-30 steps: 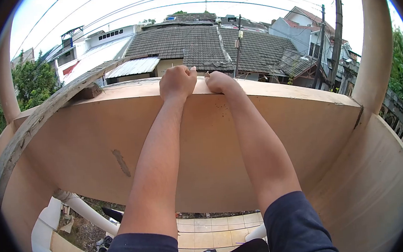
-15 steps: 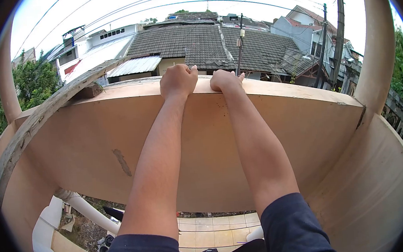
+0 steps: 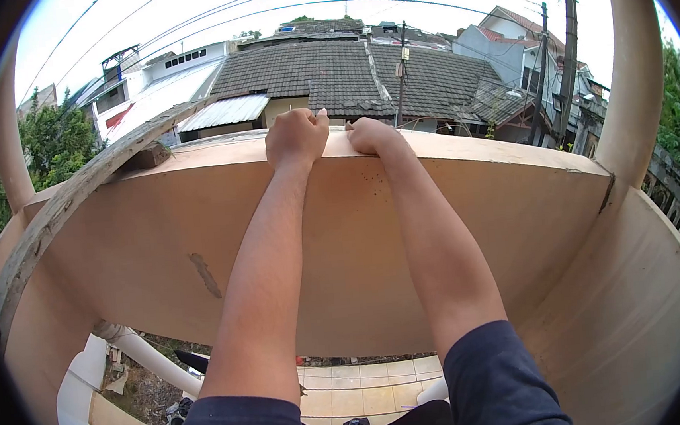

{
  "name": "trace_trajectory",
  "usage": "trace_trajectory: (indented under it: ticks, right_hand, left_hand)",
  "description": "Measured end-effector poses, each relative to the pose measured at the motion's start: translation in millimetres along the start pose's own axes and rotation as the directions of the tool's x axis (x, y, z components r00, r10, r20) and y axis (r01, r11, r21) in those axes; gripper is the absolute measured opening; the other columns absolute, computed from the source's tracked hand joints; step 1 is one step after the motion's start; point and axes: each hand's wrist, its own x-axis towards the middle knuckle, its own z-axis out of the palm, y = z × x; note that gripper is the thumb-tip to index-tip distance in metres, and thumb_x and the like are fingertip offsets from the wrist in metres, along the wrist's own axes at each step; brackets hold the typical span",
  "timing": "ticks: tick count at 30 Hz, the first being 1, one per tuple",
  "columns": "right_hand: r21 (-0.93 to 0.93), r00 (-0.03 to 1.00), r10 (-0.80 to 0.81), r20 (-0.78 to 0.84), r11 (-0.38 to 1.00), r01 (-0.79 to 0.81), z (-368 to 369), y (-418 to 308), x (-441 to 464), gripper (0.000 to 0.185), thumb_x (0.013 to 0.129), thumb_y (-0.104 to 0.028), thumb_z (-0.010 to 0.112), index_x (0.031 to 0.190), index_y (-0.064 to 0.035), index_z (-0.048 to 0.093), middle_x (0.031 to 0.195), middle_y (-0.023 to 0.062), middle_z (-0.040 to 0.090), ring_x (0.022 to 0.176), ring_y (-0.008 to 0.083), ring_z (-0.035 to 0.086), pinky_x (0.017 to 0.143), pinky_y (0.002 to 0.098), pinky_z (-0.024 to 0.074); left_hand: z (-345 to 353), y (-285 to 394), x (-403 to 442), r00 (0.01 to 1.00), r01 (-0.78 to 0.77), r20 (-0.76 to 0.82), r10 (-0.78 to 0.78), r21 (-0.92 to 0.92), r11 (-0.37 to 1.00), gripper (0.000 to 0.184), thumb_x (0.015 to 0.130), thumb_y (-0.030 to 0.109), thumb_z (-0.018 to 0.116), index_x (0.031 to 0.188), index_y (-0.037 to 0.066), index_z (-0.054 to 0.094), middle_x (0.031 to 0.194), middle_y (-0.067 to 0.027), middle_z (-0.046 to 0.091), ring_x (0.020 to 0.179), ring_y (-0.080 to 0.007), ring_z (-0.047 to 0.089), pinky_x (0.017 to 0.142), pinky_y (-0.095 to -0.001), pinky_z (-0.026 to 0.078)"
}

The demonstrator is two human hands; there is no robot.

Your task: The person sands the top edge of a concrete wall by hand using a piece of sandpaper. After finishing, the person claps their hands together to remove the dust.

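Observation:
Both arms reach forward to the top of a peach-coloured wall. My left hand is closed in a fist over the ledge, thumb toward the right; what it grips, if anything, is hidden. A short gap to the right, my right hand rests on the same ledge with its fingers curled and closed. Anything inside it is too small or hidden to make out. Small dark specks mark the wall face just below and between the hands.
A weathered wooden plank leans over the wall at the left, beside a brick piece. Round columns stand at both sides. Below lies a tiled floor. Tiled roofs, poles and overhead wires are beyond.
Half a second ago my right hand was slightly farther right with a finger pointing out; it has moved back left and that finger no longer shows. My left hand stays on the ledge.

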Motion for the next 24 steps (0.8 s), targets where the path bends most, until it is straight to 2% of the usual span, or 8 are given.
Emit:
trace_trajectory:
  ticks: [3, 7, 9, 12, 14, 16, 18, 24]
  right_hand:
    - [0.233, 0.936, -0.323, 0.138, 0.929, 0.286, -4, 7, 3, 0.048, 0.105, -0.037, 0.053, 0.148, -0.0202, 0.064, 0.152, 0.0097, 0.062, 0.138, 0.0326, 0.059, 0.115, 0.0456, 0.0463]
    - [0.228, 0.941, -0.289, 0.176, 0.942, 0.247, -5, 2, 4, 0.046, 0.106, -0.033, 0.051, 0.148, -0.0210, 0.064, 0.154, 0.0108, 0.060, 0.143, 0.0321, 0.055, 0.123, 0.0495, 0.0371]
    - [0.063, 0.989, 0.142, -0.039, 0.988, -0.139, -4, -4, -2, 0.046, 0.106, -0.028, 0.049, 0.149, -0.0219, 0.064, 0.157, 0.0109, 0.058, 0.149, 0.0308, 0.049, 0.130, 0.0549, 0.0209]
    - [0.099, 0.988, 0.152, -0.010, 0.984, -0.150, -7, -4, -7, 0.047, 0.105, -0.023, 0.047, 0.149, -0.0223, 0.064, 0.159, 0.0099, 0.056, 0.154, 0.0288, 0.044, 0.132, 0.0580, 0.0062]
    - [0.100, 0.998, 0.066, 0.005, 0.993, -0.066, -2, 4, 7, 0.044, 0.107, -0.031, 0.050, 0.147, -0.0230, 0.065, 0.158, 0.0105, 0.057, 0.150, 0.0311, 0.049, 0.130, 0.0571, 0.0174]
    - [0.310, 0.935, -0.311, 0.171, 0.918, 0.249, 0, 12, 16, 0.044, 0.107, -0.041, 0.054, 0.144, -0.0239, 0.067, 0.155, 0.0109, 0.059, 0.145, 0.0332, 0.053, 0.126, 0.0570, 0.0277]
    - [0.315, 0.935, -0.308, 0.176, 0.918, 0.243, -1, 12, 17, 0.046, 0.105, -0.050, 0.057, 0.143, -0.0250, 0.069, 0.154, 0.0108, 0.061, 0.140, 0.0349, 0.057, 0.121, 0.0564, 0.0362]
    - [0.019, 0.984, 0.175, -0.004, 0.984, -0.175, -7, -8, -11, 0.046, 0.108, -0.033, 0.049, 0.152, -0.0258, 0.060, 0.161, 0.0105, 0.053, 0.158, 0.0306, 0.036, 0.130, 0.0622, 0.0123]
  left_hand:
    - [3, -1, 3, 1.000, -0.004, -0.004, 0.004, -0.025, 1.000, 0.040, 0.098, 0.048, 0.067, 0.086, 0.013, 0.080, 0.085, -0.0095, 0.079, 0.085, -0.0303, 0.077, 0.079, -0.0448, 0.061]
    - [5, -2, 3, 1.000, 0.005, -0.023, -0.006, -0.034, 0.999, 0.041, 0.097, 0.048, 0.067, 0.084, 0.012, 0.080, 0.083, -0.0104, 0.078, 0.084, -0.0314, 0.076, 0.078, -0.0456, 0.060]
    - [5, -2, 1, 0.999, 0.004, -0.048, -0.006, -0.034, 0.999, 0.041, 0.097, 0.048, 0.067, 0.083, 0.012, 0.079, 0.083, -0.0105, 0.078, 0.084, -0.0313, 0.076, 0.077, -0.0455, 0.060]
    - [4, -3, 0, 0.997, -0.022, -0.073, 0.019, -0.037, 0.999, 0.040, 0.097, 0.047, 0.067, 0.082, 0.012, 0.079, 0.082, -0.0109, 0.078, 0.082, -0.0314, 0.076, 0.076, -0.0455, 0.060]
    - [5, -3, 1, 0.996, -0.039, -0.084, 0.035, -0.045, 0.998, 0.040, 0.097, 0.047, 0.067, 0.082, 0.012, 0.079, 0.082, -0.0112, 0.078, 0.082, -0.0317, 0.076, 0.075, -0.0457, 0.060]
    - [5, -3, 0, 0.996, -0.033, -0.090, 0.028, -0.057, 0.998, 0.041, 0.097, 0.047, 0.067, 0.080, 0.011, 0.078, 0.080, -0.0119, 0.077, 0.079, -0.0327, 0.075, 0.074, -0.0461, 0.059]
    - [6, -4, 0, 0.995, -0.041, -0.093, 0.035, -0.066, 0.997, 0.041, 0.097, 0.046, 0.067, 0.080, 0.011, 0.078, 0.079, -0.0121, 0.077, 0.079, -0.0332, 0.075, 0.074, -0.0464, 0.059]
    - [3, -2, -2, 0.990, -0.067, -0.126, 0.064, -0.021, 0.998, 0.041, 0.098, 0.046, 0.066, 0.081, 0.011, 0.079, 0.080, -0.0112, 0.077, 0.080, -0.0325, 0.076, 0.075, -0.0460, 0.060]
